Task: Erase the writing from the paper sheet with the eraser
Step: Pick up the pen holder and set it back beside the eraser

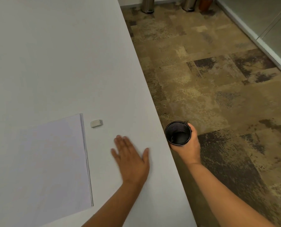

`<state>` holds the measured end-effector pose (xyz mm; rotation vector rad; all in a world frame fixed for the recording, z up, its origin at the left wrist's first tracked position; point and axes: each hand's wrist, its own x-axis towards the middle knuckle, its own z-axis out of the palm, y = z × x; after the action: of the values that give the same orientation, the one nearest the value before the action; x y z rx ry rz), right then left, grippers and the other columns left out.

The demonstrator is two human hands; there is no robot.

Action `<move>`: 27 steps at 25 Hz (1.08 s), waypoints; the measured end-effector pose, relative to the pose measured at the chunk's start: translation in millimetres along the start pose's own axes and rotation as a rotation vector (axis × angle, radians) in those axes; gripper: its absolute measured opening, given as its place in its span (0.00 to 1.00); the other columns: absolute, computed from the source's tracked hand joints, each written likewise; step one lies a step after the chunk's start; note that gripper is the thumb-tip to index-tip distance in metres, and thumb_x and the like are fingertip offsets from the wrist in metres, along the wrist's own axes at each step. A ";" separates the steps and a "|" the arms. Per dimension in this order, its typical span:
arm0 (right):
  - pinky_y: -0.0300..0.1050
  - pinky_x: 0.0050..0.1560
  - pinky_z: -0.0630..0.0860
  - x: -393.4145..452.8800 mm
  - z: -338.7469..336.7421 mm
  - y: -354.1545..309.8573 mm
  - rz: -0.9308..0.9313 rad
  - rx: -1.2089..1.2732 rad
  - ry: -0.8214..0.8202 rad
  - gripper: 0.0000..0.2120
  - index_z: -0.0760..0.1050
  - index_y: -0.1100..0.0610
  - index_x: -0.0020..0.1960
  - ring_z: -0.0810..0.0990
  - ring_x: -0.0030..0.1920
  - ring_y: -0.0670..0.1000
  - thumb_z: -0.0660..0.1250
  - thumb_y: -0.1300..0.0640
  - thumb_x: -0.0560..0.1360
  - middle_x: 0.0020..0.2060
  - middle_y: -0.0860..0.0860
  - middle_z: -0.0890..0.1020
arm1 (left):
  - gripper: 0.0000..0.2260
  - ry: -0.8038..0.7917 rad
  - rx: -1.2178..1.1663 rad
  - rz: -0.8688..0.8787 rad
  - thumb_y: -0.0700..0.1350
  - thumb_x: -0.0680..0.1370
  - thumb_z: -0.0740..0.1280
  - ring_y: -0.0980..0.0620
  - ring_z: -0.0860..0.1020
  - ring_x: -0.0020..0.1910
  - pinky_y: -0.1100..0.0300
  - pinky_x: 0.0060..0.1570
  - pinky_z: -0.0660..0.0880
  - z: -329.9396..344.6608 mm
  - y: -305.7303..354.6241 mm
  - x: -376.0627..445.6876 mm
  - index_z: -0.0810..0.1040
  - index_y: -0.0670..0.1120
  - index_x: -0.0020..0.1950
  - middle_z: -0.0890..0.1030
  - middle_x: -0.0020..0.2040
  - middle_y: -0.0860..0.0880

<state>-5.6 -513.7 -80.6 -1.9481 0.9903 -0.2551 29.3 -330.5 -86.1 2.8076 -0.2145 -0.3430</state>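
A thin stack of white paper sheets [51,161] lies on the white table [54,54] near the front left; no writing is legible on the top sheet. A small pale ribbed eraser [96,123] rests just right of the stack's far corner. My left hand [131,159] lies flat on the table, fingers spread and slightly blurred, to the right of the paper and nearer than the eraser, touching neither. My right hand [189,145] is beyond the table's right edge, gripping a black mesh cup [177,133] upright over the floor.
The table's right edge [152,95] runs diagonally from the top middle to the bottom. Past it is brown patterned carpet [218,71]. Two metal bins [147,5] and a reddish object stand far back; a pale wall panel runs along the right.
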 end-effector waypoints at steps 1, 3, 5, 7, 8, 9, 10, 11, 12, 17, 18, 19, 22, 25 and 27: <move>0.48 0.64 0.68 -2.2 0.7 1.0 0.003 -0.007 -0.005 0.46 0.60 0.51 0.68 0.70 0.65 0.54 0.80 0.56 0.57 0.65 0.54 0.72 | 0.37 -0.058 -0.003 0.053 0.62 0.76 0.49 0.37 0.60 0.72 0.42 0.69 0.50 1.0 15.7 1.3 0.60 0.32 0.72 0.63 0.72 0.33; 0.50 0.64 0.68 -5.1 0.6 5.4 0.005 -0.073 0.017 0.44 0.59 0.51 0.69 0.70 0.65 0.56 0.79 0.58 0.59 0.65 0.55 0.72 | 0.35 -0.160 -0.011 0.302 0.62 0.78 0.46 0.38 0.61 0.72 0.43 0.68 0.49 8.5 45.2 -1.8 0.60 0.35 0.73 0.63 0.72 0.35; 0.51 0.63 0.69 -9.3 -4.5 11.6 -0.013 -0.155 0.023 0.33 0.61 0.50 0.68 0.71 0.64 0.59 0.72 0.57 0.67 0.64 0.58 0.73 | 0.36 -0.223 -0.088 0.597 0.65 0.77 0.37 0.44 0.50 0.76 0.46 0.72 0.44 13.7 70.5 -13.8 0.46 0.41 0.76 0.49 0.76 0.41; 0.46 0.57 0.72 -11.1 -9.2 14.5 -0.061 -0.267 0.015 0.14 0.68 0.47 0.63 0.73 0.62 0.57 0.59 0.52 0.77 0.63 0.57 0.74 | 0.37 -0.385 -0.272 0.719 0.66 0.73 0.37 0.52 0.40 0.76 0.52 0.74 0.40 4.8 89.8 -26.2 0.41 0.45 0.76 0.40 0.76 0.47; 0.41 0.54 0.72 -14.7 -10.4 10.5 -0.015 -0.243 0.069 0.12 0.70 0.47 0.60 0.74 0.61 0.55 0.56 0.51 0.78 0.62 0.56 0.74 | 0.38 -0.416 -0.353 0.740 0.65 0.73 0.39 0.55 0.37 0.75 0.55 0.74 0.39 -2.2 95.2 -30.0 0.43 0.44 0.77 0.40 0.77 0.48; 0.37 0.53 0.71 -18.2 -13.1 9.6 -0.025 -0.220 0.083 0.12 0.70 0.48 0.61 0.75 0.60 0.55 0.57 0.52 0.78 0.62 0.57 0.74 | 0.37 -0.389 -0.405 0.744 0.64 0.74 0.41 0.57 0.37 0.75 0.58 0.74 0.38 -8.5 97.4 -31.9 0.45 0.43 0.77 0.42 0.77 0.48; 0.36 0.55 0.71 -21.2 -15.1 8.6 -0.043 -0.205 0.102 0.17 0.66 0.51 0.64 0.74 0.60 0.56 0.61 0.55 0.76 0.62 0.59 0.74 | 0.36 -0.340 -0.435 0.746 0.62 0.74 0.42 0.58 0.37 0.75 0.59 0.74 0.38 -13.5 96.6 -32.0 0.47 0.43 0.77 0.43 0.78 0.48; 0.40 0.57 0.71 -22.5 -16.4 7.2 -0.006 -0.105 0.167 0.25 0.62 0.53 0.67 0.73 0.61 0.59 0.66 0.57 0.72 0.62 0.60 0.73 | 0.34 -0.283 -0.460 0.746 0.61 0.76 0.43 0.58 0.38 0.75 0.60 0.74 0.38 -16.9 91.8 -30.6 0.48 0.43 0.77 0.44 0.78 0.48; 0.47 0.60 0.71 -24.1 -18.7 -3.4 0.060 0.016 0.249 0.34 0.59 0.54 0.68 0.73 0.62 0.60 0.72 0.57 0.67 0.62 0.61 0.73 | 0.33 -0.233 -0.478 0.733 0.60 0.76 0.45 0.57 0.38 0.75 0.60 0.74 0.38 -20.2 84.6 -27.7 0.49 0.44 0.77 0.45 0.78 0.49; 0.29 0.59 0.67 -18.0 -6.2 -81.9 -0.079 0.345 0.444 0.46 0.58 0.56 0.68 0.69 0.63 0.49 0.80 0.58 0.57 0.65 0.53 0.69 | 0.30 -0.050 -0.405 0.552 0.63 0.77 0.42 0.59 0.37 0.74 0.62 0.72 0.35 -31.7 24.9 -14.7 0.43 0.51 0.76 0.39 0.76 0.54; 0.23 0.55 0.65 -18.0 4.3 -98.3 -0.122 0.379 0.415 0.46 0.58 0.56 0.68 0.68 0.61 0.46 0.80 0.59 0.57 0.63 0.51 0.69 | 0.30 -0.044 -0.404 0.539 0.63 0.77 0.41 0.59 0.37 0.75 0.62 0.72 0.35 -34.2 13.1 -14.8 0.42 0.51 0.75 0.40 0.76 0.55; 0.18 0.52 0.63 -16.6 16.5 -110.0 -0.158 0.396 0.377 0.46 0.59 0.57 0.68 0.67 0.60 0.44 0.80 0.60 0.57 0.61 0.49 0.69 | 0.29 -0.041 -0.402 0.540 0.63 0.78 0.41 0.59 0.38 0.75 0.62 0.73 0.36 -35.7 2.7 -15.1 0.43 0.51 0.75 0.41 0.76 0.54; 0.22 0.53 0.66 -18.5 55.8 -138.4 -0.195 0.384 0.215 0.46 0.60 0.56 0.67 0.69 0.58 0.43 0.81 0.59 0.55 0.58 0.47 0.70 | 0.27 -0.032 -0.374 0.530 0.59 0.80 0.45 0.61 0.38 0.74 0.63 0.72 0.35 -44.6 -27.7 -12.2 0.45 0.51 0.76 0.42 0.76 0.54; 0.36 0.58 0.69 -17.1 83.0 -150.5 -0.192 0.348 0.154 0.46 0.62 0.57 0.66 0.71 0.58 0.46 0.81 0.59 0.54 0.60 0.51 0.73 | 0.27 -0.057 -0.396 0.473 0.55 0.81 0.54 0.66 0.36 0.72 0.67 0.71 0.37 -59.4 -51.6 -7.6 0.43 0.55 0.75 0.39 0.74 0.59; 0.42 0.60 0.71 -16.2 94.2 -156.0 -0.198 0.342 0.136 0.45 0.63 0.57 0.65 0.72 0.59 0.50 0.81 0.58 0.53 0.60 0.53 0.73 | 0.28 -0.067 -0.469 0.415 0.51 0.81 0.57 0.64 0.40 0.73 0.66 0.72 0.43 -72.3 -71.5 -4.6 0.43 0.55 0.74 0.41 0.74 0.60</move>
<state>117.5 -400.6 -6.2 -1.7286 0.7793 -0.6353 51.3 -242.1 -40.8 2.2240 -0.6302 -0.3349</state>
